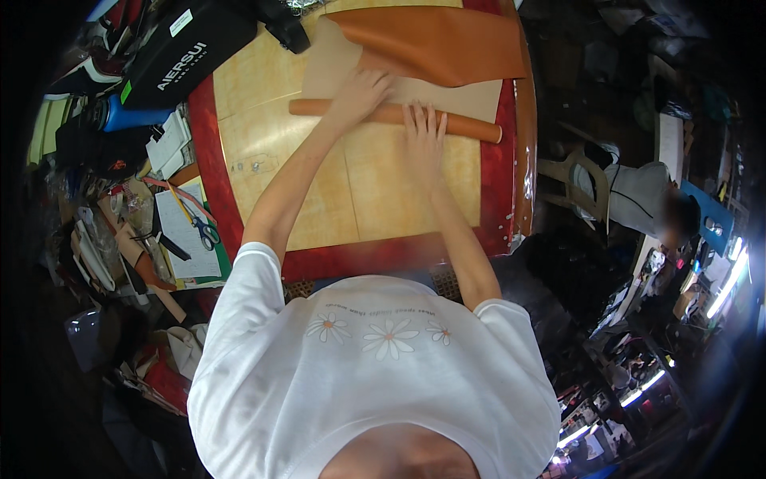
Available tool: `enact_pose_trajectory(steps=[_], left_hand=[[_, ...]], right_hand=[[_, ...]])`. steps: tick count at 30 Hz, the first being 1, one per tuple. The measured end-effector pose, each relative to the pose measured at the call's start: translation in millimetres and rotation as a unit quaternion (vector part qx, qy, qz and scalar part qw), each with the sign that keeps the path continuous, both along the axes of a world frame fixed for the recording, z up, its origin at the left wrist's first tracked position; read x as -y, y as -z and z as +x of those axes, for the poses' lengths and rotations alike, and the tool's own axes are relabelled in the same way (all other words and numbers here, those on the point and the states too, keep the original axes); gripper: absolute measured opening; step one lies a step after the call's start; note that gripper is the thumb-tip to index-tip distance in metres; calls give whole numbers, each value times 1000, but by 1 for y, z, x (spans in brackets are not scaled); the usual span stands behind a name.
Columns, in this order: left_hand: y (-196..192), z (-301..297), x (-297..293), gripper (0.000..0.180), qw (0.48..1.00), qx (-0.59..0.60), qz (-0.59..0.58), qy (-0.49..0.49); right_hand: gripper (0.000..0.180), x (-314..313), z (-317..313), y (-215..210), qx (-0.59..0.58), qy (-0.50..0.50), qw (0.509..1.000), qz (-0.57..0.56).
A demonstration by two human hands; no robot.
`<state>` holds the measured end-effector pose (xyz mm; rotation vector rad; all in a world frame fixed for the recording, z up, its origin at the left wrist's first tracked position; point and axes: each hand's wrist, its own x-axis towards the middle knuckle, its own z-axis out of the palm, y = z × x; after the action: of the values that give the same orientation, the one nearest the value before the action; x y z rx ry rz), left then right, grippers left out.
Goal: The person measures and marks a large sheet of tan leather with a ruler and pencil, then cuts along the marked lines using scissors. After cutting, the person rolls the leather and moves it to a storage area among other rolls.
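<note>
A brown leather-like sheet lies at the far side of the table, its near part wound into a long narrow roll (471,128). Beyond the roll its pale beige underside (467,94) shows, and the far part is folded over with the brown face (435,44) up. My left hand (363,97) reaches across the roll, its fingers lying on the sheet just past it. On the roll's middle rests my right hand (425,132), open, with the fingers spread over the top. Neither hand grips anything that I can see; the left palm's underside is hidden.
The wooden tabletop (303,191) has a red border (359,259). At the left stand a black case (195,52) and a blue cylindrical object (140,114). Nearer are papers, scissors (206,231) and scraps. To the right, a person sits on a plastic chair (586,180).
</note>
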<state>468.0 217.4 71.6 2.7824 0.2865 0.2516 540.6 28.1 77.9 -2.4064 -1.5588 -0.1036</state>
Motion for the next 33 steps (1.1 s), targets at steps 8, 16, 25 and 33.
enact_pose_trajectory(steps=[8, 16, 25, 33], left_hand=[[-1, -55, 67, 37, 935, 44, -295, -189], [-13, -122, 73, 57, 805, 33, -490, -332], [-27, -79, 45, 57, 402, 103, -856, -310], [-22, -49, 35, 78, 397, 184, -867, -238]], right_hand=[[38, 19, 7, 1, -94, -71, 993, 2], [34, 138, -83, -18, -140, -87, 985, -41], [29, 169, -99, -22, -152, -63, 986, -32], [40, 162, -90, -26, -214, -70, 973, -53]])
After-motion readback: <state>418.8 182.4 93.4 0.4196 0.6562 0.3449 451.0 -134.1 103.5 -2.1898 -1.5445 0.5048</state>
